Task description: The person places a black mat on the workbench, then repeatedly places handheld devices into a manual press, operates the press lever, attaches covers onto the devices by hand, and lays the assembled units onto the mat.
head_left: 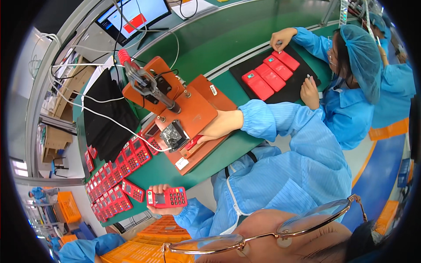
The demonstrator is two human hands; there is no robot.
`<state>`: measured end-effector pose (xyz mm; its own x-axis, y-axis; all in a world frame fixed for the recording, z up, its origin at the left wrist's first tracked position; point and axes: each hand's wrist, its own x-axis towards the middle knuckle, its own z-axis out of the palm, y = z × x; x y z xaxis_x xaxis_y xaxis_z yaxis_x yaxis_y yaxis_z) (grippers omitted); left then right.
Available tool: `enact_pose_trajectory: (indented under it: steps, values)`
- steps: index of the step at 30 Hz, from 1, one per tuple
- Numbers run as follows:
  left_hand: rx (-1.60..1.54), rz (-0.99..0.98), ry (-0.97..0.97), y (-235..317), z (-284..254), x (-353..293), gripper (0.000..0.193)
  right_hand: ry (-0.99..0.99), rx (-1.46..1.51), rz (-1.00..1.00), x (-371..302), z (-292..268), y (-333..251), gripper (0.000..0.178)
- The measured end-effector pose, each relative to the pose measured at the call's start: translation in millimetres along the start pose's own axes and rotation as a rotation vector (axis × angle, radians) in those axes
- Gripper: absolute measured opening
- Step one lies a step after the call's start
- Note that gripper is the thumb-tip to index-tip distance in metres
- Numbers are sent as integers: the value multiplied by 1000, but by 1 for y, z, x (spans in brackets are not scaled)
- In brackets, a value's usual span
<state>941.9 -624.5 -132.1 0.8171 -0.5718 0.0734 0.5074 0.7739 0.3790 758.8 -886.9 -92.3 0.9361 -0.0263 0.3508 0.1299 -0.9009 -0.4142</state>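
Observation:
My left hand (158, 206) grips a red handheld payment terminal (170, 197), its dark keypad and small screen facing up, near the table's front edge. My right hand (222, 124) reaches under the upper plate of an orange test fixture (193, 115). Its fingers are closed around another red terminal (192, 143), only one end of which shows; the plate covers the rest. A metal toggle clamp with a red handle (124, 57) stands on top of the fixture. Next to the right thumb, a small circuit board (174, 135) is attached to the fixture's front.
Rows of red terminals (115, 172) lie on the green table left of the fixture, beside black cloth (105, 116). A monitor (131, 19) stands behind, with loose white cables crossing over. To the right, a co-worker (351, 87) handles red terminals on a black mat (244, 70).

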Motion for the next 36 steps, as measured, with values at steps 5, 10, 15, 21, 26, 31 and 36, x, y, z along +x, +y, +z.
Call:
enact_pose_trajectory:
  steps: [5, 10, 15, 21, 26, 31, 36]
  values:
    - [-28, -197, -89, 10, -5, -18, 53, 0, -141, -70, -30, -38, -1, 41]
    - [3, -270, -214, 11, 5, -14, 54, -111, -104, 275, -26, -147, -4, 24]
    - [76, -314, -367, -9, 59, 2, 55, 308, 551, 351, 121, -170, -24, 54]
    - [107, -335, -618, -16, 89, 15, 57, 646, 224, -392, 100, -134, -65, 32]
    - [464, 91, -904, -14, 135, 38, 55, 745, 37, -502, 41, -75, -82, 26]
    - [1203, 586, -1160, -51, 210, 67, 53, 745, 169, -372, 55, -55, -103, 42]
    - [1289, 218, -1322, -84, 239, 105, 52, 688, 357, -189, 32, -31, -80, 43]
